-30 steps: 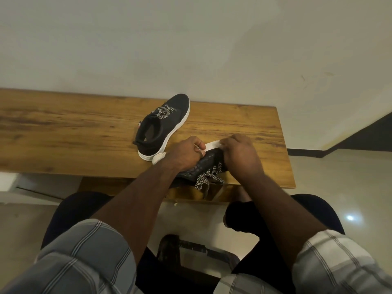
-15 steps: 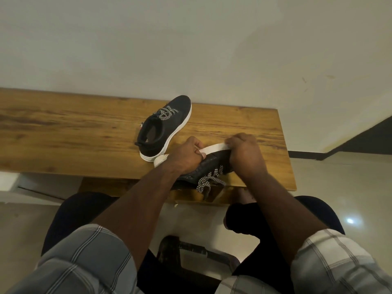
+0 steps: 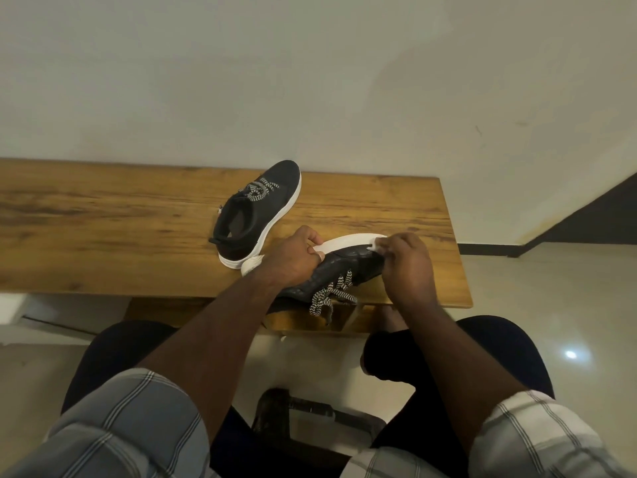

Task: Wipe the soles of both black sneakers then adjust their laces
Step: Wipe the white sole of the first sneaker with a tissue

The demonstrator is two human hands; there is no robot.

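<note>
Right hand [image 3: 406,267] slid toeward; two sneakers [image 3: 256,208], two hands.

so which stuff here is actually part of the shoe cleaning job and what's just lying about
In the job:
- tilted sneaker, gripped by the left hand
- white wipe, pinched in the right hand, against its white sole
- second sneaker, upright on the table

Just about:
- dark stool on the floor

Two black sneakers [image 3: 262,208] [image 3: 339,274] with white soles are seen at centre frame, their laces [image 3: 331,294] patterned in black-and-white zigzag. The bench [image 3: 103,229] is grained brown wood. Grey-and-white plaid sleeves [image 3: 127,429] fill the lower corners.
</note>
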